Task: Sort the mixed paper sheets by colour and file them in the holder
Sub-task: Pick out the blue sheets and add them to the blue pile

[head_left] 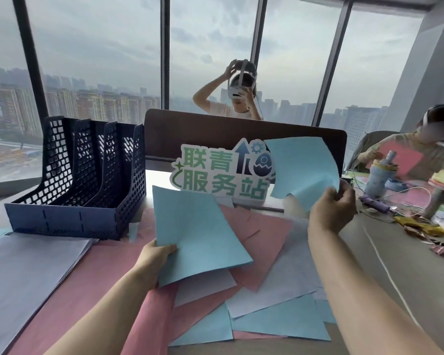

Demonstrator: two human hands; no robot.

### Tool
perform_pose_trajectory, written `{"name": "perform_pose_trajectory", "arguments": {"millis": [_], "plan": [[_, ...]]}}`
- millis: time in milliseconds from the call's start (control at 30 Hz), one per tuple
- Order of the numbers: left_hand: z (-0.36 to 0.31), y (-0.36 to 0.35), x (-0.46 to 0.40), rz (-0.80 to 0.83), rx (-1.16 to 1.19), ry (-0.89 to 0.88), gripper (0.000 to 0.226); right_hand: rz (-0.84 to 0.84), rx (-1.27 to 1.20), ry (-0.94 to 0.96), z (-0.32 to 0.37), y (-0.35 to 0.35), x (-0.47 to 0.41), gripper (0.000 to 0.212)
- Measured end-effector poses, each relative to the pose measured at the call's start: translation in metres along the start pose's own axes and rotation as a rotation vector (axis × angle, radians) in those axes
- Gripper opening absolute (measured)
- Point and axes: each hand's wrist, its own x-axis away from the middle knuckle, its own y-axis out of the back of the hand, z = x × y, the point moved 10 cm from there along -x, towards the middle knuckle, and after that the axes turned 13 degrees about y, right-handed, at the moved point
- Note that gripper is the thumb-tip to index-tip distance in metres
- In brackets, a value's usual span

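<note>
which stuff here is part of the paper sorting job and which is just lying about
Part of the job:
- blue sheet in the left hand
- blue sheet in the right hand
- mixed pile
- lilac stack
- file holder

Just lying about:
- sign
- bottle
- white cable

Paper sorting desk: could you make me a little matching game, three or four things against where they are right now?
Things:
1. blue sheet
2. second blue sheet
3. file holder
4. lilac stack

Places:
A. flat on the desk, front left
B. lifted in the right hand
C. standing at the back left, compartments look empty
D. held by the left hand

Pairs: 1-B, 2-D, 3-C, 4-A
</note>
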Motion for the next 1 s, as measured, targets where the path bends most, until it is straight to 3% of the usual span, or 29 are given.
{"name": "perform_pose_trajectory", "arguments": {"millis": [167, 400, 467, 567, 600, 700, 800, 900, 1000], "plan": [[0.0, -0.002, -0.002, 0.003, -0.005, -0.002, 0.016, 0.058, -0.064, -0.194, -0.017, -0.025, 0.027, 0.034], [-0.004, -0.007, 0.003, 0.026, 0.046, -0.039, 0.006, 0.454, 0.032, -0.435, -0.068, -0.059, 0.151, 0.025], [-0.004, -0.007, 0.004, 0.052, 0.084, -0.049, 0.009, 0.604, 0.061, -0.514, -0.086, -0.068, 0.185, 0.038], [-0.006, -0.008, 0.005, 0.068, 0.119, -0.055, 0.011, 0.678, 0.027, -0.625, -0.156, -0.093, 0.22, 0.077], [-0.006, -0.008, 0.005, 0.071, 0.125, -0.055, 0.011, 0.673, -0.025, -0.693, -0.151, -0.094, 0.227, 0.076], [-0.005, -0.008, 0.003, 0.072, 0.137, -0.051, 0.018, 0.563, -0.202, -0.863, -0.097, -0.077, 0.232, 0.034], [-0.004, -0.004, -0.001, 0.048, 0.143, -0.048, 0.026, 0.389, -0.372, -1.008, -0.093, -0.073, 0.236, 0.036], [-0.004, -0.003, -0.005, 0.046, 0.126, -0.043, 0.034, 0.54, -0.304, -0.969, -0.088, -0.079, 0.244, 0.028], [-0.005, -0.005, -0.006, 0.082, 0.142, -0.031, 0.034, 0.818, -0.143, -0.793, -0.082, -0.085, 0.254, 0.026]]}}
